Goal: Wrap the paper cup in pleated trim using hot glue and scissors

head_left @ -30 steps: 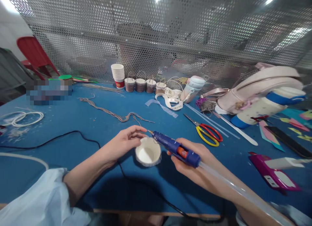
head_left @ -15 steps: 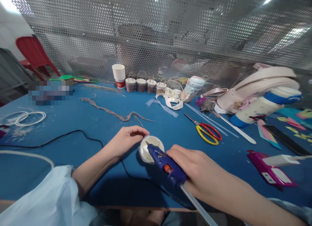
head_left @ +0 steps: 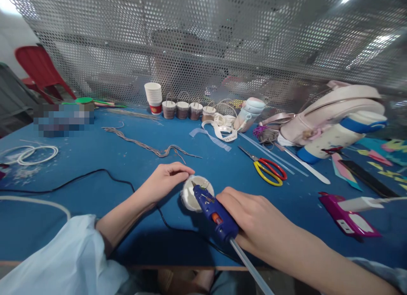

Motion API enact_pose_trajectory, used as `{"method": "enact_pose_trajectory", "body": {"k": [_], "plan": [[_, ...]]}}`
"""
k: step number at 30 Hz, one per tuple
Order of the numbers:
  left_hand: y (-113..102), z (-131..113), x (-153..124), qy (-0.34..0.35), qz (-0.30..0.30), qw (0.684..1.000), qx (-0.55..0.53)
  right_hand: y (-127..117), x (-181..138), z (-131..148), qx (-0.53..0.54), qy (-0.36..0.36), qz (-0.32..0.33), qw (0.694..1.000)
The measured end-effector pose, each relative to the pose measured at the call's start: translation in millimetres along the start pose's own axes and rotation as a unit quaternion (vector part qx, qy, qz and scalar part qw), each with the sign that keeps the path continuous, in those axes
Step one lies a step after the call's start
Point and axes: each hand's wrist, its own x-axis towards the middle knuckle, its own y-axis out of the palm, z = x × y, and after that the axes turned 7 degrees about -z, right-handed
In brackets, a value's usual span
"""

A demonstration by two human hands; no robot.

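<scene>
My right hand [head_left: 251,214] is wrapped round a blue hot glue gun [head_left: 211,210] with an orange trigger. A long translucent glue stick [head_left: 249,265] sticks out of its back end. The gun's nozzle points into the open top of a small white paper cup [head_left: 190,199], over its inside. Whether the tip touches the cup, I cannot tell. At the cup's upper left rim, my left hand [head_left: 167,180] has its thumb and fingers closed on the edge. A thin bent wire or loop shows inside the cup, partly behind the gun.
Scissors [head_left: 269,169] lie to the right, near a magenta power strip [head_left: 345,214]. Brown cords [head_left: 143,144] stretch across the middle. Behind stand stacked paper cups [head_left: 153,93], several small wrapped cups [head_left: 182,110] and a bottle [head_left: 249,114]. A black cable [head_left: 165,223] runs under my left forearm.
The glue gun's nozzle has shifted very slightly within the cup opening. Both hands keep their holds, and the view has moved a little.
</scene>
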Motion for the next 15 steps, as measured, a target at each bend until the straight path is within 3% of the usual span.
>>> {"method": "enact_pose_trajectory", "body": {"k": [15], "plan": [[1, -4, -3, -0.062, -0.003, 0.998, -0.011, 24, -1, -7, -0.021, -0.035, -0.098, 0.994]]}}
